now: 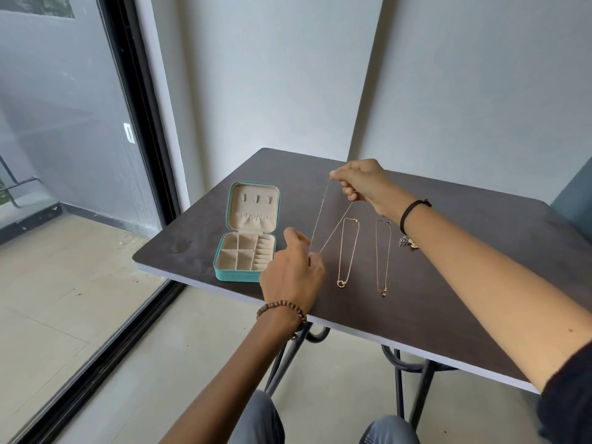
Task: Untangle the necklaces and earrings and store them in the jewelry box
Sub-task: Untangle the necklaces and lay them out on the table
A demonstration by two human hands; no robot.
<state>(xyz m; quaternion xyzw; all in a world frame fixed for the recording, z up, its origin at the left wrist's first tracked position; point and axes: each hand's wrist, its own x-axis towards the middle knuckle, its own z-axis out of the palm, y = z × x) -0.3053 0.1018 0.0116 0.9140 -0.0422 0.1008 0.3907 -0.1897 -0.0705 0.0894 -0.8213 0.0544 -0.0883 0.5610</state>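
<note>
I'm pinching thin silver chain necklace point(319, 216) w/ right hand point(362, 184) far, left hand point(291, 274) near; should be pulling gently, no kinks.

Teal square fabric jewelry box point(237, 277) lies open left of centre, beige lining showing. A thin silvery chain necklace point(323, 200) is held up in a V. Two gold ones lie straight side by side at centre on the table — a ring-pendant necklace point(341, 283) and a small-pendant necklace point(383, 292).

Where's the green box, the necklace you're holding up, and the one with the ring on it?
Jewelry box point(238, 276): head view, its teal front wall.
Held necklace point(336, 228): head view, middle of one raised strand.
Ring necklace point(341, 283): head view, its ring pendant.
</note>
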